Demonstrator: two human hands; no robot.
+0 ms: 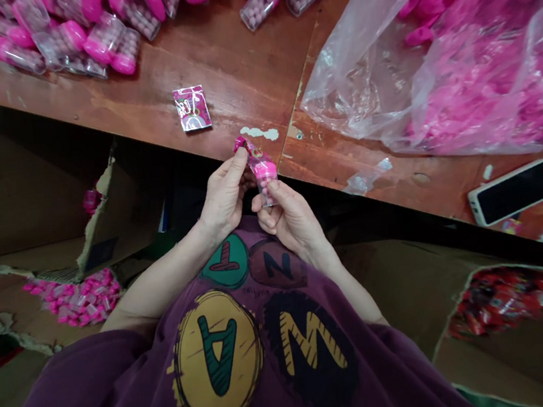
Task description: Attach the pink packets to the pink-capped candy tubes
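Note:
My right hand [290, 213] grips a small clear candy jar [266, 191] with a pink cap and pale pink balls inside. The jar is upright in front of my shirt, by the table's edge. At its cap is a shiny pink printed wrapper [255, 154]; I cannot tell if it is around the cap or only against it. My left hand [224, 193] is closed, with thumb and fingers pinching the wrapper's upper end. A flat, square printed wrapper [192, 109] lies on the table beyond my hands.
Many filled jars [112, 40] lie along the table's [137, 108] far side. A clear plastic bag [360, 83] of pink pieces spreads at right, near a phone [515, 191]. Below stand cardboard boxes [38, 196], one holding pink-capped jars [77, 298], another red packets [502, 299].

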